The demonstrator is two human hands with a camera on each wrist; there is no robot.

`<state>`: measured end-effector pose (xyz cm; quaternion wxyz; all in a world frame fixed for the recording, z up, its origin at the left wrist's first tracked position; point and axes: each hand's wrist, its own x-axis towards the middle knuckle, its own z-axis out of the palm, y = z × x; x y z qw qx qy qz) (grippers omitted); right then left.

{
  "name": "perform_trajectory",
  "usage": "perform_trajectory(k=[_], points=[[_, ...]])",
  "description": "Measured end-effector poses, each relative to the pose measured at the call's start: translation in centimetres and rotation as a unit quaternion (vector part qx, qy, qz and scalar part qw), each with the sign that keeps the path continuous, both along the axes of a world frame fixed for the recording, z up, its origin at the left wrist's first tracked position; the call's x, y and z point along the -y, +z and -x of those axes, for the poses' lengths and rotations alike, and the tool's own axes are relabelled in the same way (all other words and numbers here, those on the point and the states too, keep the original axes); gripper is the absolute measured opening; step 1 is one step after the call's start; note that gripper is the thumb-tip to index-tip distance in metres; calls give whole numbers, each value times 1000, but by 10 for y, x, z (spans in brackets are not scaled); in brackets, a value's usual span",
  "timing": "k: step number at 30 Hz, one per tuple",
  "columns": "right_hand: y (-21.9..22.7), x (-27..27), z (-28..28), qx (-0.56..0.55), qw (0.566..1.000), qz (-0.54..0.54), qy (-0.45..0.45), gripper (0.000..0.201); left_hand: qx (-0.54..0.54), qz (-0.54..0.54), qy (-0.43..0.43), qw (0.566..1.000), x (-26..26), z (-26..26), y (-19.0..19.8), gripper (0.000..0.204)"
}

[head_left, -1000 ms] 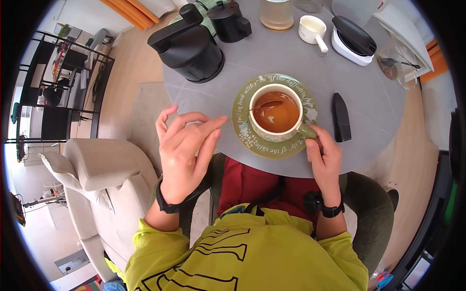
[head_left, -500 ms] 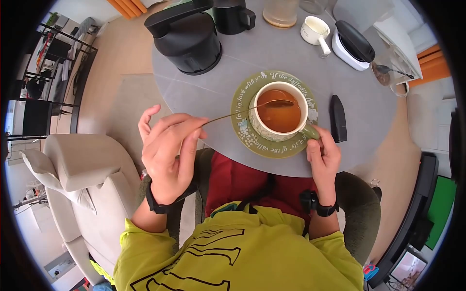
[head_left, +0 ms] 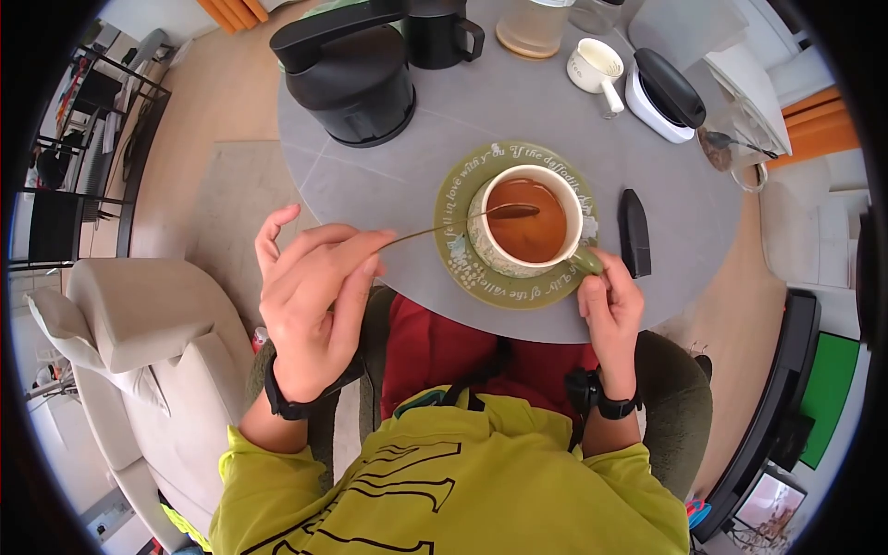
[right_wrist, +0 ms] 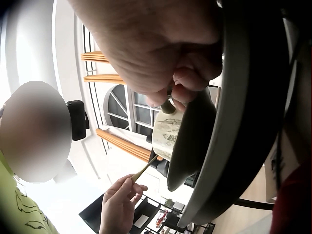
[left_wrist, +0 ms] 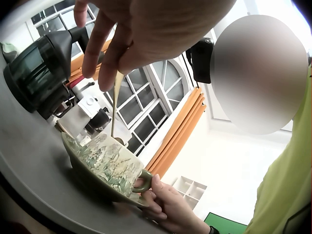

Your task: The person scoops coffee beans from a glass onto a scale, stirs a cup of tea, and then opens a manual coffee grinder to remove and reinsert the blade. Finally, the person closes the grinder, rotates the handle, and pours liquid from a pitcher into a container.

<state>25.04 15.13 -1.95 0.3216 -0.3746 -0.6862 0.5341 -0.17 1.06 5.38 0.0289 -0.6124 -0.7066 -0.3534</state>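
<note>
A cup (head_left: 518, 257) of reddish-brown tea (head_left: 536, 239) stands on a green saucer (head_left: 460, 264) with white lettering. My left hand (head_left: 310, 296) pinches the end of a thin gold spoon (head_left: 421, 233) between thumb and fingers; its bowl is at the tea's surface. In the left wrist view the spoon (left_wrist: 115, 107) slants down past the cup's rim. My right hand (head_left: 612, 301) grips the cup's green handle (head_left: 585, 261) with thumb and fingers. The floral side of the cup (left_wrist: 109, 163) shows in the left wrist view.
A black kettle (head_left: 347, 92) and a black lidded pot (head_left: 439, 37) stand at the back left of the grey table (head_left: 370, 176). A small white cup (head_left: 592, 67), a black-and-white device (head_left: 661, 97) and a glass jug (head_left: 740, 157) are behind. A black object (head_left: 634, 233) lies right of the saucer.
My left hand has drawn left and slightly down, and more of the spoon's handle shows outside the cup. The right hand keeps its grip on the handle.
</note>
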Motion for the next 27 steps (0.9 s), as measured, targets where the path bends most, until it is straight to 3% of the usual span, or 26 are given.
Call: perform_trajectory(k=[6,12,14,15,18,27], points=[[15,0,4,35,999,-3,8,23,71,27,0,997,-1,2,-4,17],[36,-6,5,87,996,7,29,24,246,27,34,968,1,6,-8,16],[38,-7,5,100,994,18,39,24,424,-11,55,904,1,5,-7,18],[38,-8,5,101,994,31,41,22,452,-24,50,890,1,6,-7,20],[37,-11,6,104,993,42,45,21,487,-48,52,870,2,13,-12,20],[46,-10,16,129,990,46,21,17,486,-70,88,867,-2,24,-16,21]])
